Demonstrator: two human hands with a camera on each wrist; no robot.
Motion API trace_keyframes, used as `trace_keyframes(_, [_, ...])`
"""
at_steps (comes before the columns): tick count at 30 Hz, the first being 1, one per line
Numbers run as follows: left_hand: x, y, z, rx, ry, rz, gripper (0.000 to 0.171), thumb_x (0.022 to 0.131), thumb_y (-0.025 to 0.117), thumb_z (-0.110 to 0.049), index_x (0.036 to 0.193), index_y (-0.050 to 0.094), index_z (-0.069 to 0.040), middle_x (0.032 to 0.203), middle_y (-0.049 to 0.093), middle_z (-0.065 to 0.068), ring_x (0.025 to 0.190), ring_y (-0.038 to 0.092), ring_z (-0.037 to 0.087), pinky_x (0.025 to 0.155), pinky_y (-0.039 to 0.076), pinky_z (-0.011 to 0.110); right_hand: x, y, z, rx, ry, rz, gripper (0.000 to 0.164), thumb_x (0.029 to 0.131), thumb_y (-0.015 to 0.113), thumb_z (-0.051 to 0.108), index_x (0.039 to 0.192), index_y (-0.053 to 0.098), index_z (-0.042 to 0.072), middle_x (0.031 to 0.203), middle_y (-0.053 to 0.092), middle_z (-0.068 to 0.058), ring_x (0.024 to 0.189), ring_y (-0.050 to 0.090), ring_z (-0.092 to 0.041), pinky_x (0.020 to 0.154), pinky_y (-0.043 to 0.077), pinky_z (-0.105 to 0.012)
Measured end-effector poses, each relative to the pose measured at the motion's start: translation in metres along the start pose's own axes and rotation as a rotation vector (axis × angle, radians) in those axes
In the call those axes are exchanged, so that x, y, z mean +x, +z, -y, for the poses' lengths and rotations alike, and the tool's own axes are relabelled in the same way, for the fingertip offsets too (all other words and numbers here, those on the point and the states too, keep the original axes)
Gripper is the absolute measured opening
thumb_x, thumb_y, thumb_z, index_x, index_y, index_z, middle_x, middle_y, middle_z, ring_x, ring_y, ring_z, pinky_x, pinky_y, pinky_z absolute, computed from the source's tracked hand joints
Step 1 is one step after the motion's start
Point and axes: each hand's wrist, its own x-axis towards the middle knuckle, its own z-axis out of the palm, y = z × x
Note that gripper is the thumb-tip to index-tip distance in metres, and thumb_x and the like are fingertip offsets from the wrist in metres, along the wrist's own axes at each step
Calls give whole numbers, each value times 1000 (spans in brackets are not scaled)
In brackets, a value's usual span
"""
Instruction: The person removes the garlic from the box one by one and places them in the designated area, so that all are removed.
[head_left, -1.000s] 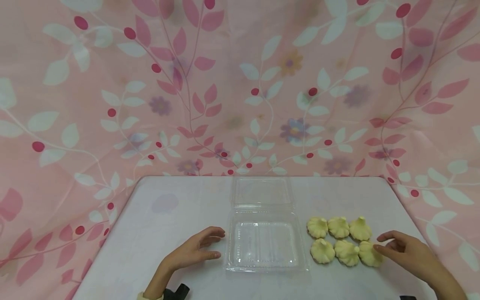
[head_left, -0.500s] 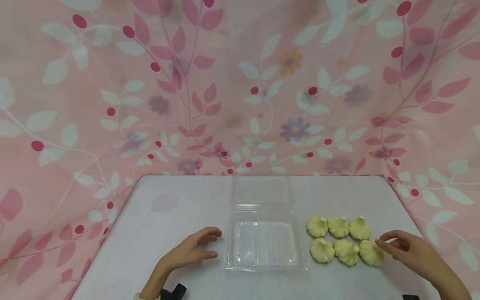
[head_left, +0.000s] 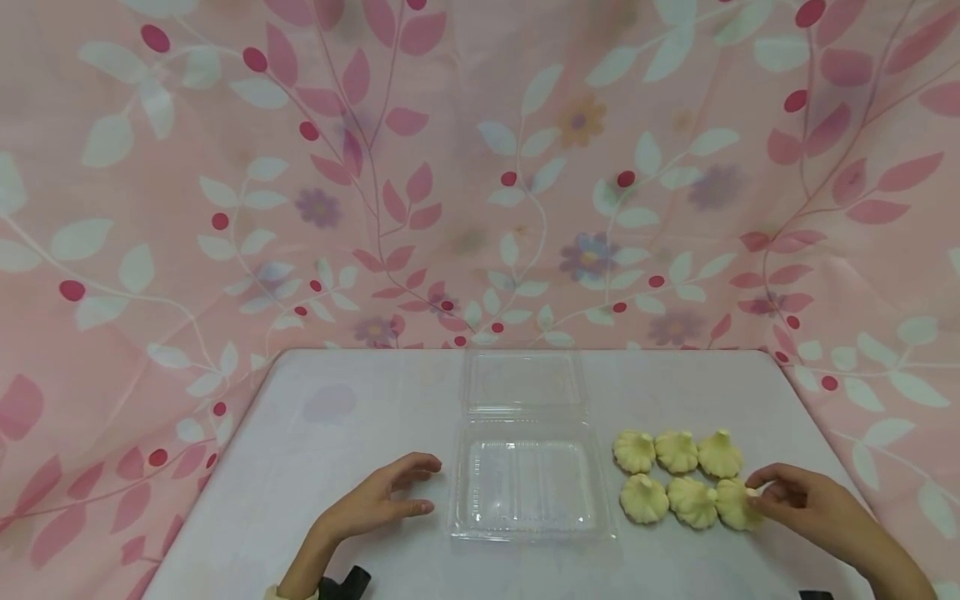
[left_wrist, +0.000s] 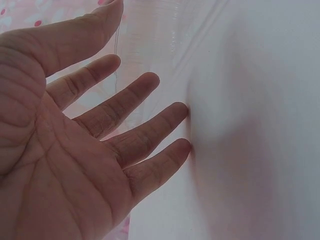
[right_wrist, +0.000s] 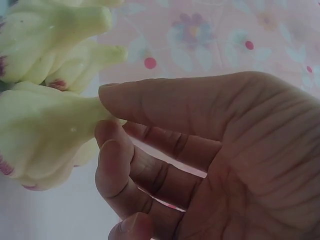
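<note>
My right hand (head_left: 813, 508) pinches the stem of the front right garlic bulb (right_wrist: 40, 132) between thumb and fingers. In the head view this garlic bulb (head_left: 737, 505) stands at the end of the front row, close over the table. The bulbs are pale yellow-green, with purple marks low on their sides in the right wrist view. My left hand (head_left: 382, 497) has its fingers spread, two fingertips right at the white table surface (left_wrist: 280, 75). It holds nothing and lies left of a clear plastic clamshell box (head_left: 459, 500), whose lid (head_left: 525, 383) is folded back.
Several other garlic bulbs (head_left: 692, 502) stand in two rows right of the box. Behind the table (head_left: 375, 392) hangs a pink curtain (head_left: 465, 167) with leaves and flowers. A black wrist mount (head_left: 345, 583) sits on the left wrist.
My right hand has shifted slightly, and the front right garlic bulb has moved a little left with it. My left hand has drawn slightly left, away from the box.
</note>
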Motion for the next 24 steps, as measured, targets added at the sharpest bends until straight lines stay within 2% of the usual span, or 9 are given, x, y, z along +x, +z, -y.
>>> trace_keyframes(6, [0,0,1,-3,2,-1,56,90,74,-24,139,49,-9,137,55,7,127,52,31,103,38,60,2,1,-1,-21,-50,-27,22,89,74,15,106,66,6,75,62,5,64,58,-10,56,44,-23])
trace_keyframes(17, [0,0,1,-2,3,0,56,90,74,-24,138,50,-9,136,56,6,127,52,31,104,38,59,0,-5,-1,-43,22,-45,33,91,73,22,114,63,3,77,63,3,63,58,-9,56,43,-23])
trace_keyframes(24, [-2,-1,-1,20,3,-9,56,90,74,-24,138,50,-8,136,56,8,126,52,32,104,38,59,1,-10,2,-102,53,-50,36,94,69,34,118,63,7,85,66,1,71,63,-7,59,45,-24])
